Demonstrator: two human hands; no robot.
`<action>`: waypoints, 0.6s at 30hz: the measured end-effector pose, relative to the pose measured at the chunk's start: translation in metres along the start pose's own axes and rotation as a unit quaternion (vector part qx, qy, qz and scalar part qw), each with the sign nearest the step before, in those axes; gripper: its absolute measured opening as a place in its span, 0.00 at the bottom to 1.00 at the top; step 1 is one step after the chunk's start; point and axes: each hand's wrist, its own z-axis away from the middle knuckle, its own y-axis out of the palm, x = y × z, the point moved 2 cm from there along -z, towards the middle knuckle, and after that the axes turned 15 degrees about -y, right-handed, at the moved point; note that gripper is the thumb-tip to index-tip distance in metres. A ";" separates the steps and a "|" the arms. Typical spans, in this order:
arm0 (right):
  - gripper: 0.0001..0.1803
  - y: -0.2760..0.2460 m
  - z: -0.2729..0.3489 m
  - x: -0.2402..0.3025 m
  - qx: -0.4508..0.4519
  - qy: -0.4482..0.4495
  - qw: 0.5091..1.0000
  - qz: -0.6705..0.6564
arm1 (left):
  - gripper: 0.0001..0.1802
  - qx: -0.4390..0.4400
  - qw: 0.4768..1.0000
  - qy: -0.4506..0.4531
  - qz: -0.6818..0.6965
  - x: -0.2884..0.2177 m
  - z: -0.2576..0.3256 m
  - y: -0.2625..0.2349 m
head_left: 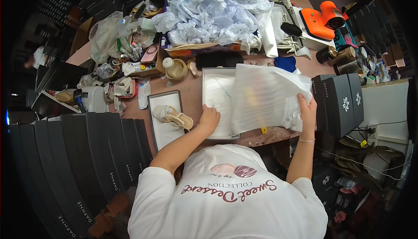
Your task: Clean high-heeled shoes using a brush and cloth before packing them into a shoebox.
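Note:
My right hand point(308, 110) is closed on the right edge of a large white sheet of tissue paper point(261, 95), translucent and creased. The sheet hangs over the right part of an open shoe box point(217, 71) with a dark rim and white paper point(216, 88) inside. At the box's left wall rests my left hand point(210, 119), its fingers curled over the edge. Left of it lies a shallow box lid point(163, 141) with a pale interior. A beige strappy sandal point(173, 116) lies across the lid, its toe end toward my left forearm.
Black shoe boxes stand in rows at the left point(96, 152) and at the right point(342, 104). A heap of thin white plastic bags point(213, 16) fills a carton at the back. Farther right is an orange device point(322, 21). A clear bottle point(174, 69) stands behind the lid.

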 end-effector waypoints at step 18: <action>0.22 -0.056 -0.024 -0.117 0.056 -0.010 0.903 0.426 | 0.04 -0.181 0.941 -0.163 0.234 0.181 0.082 -0.074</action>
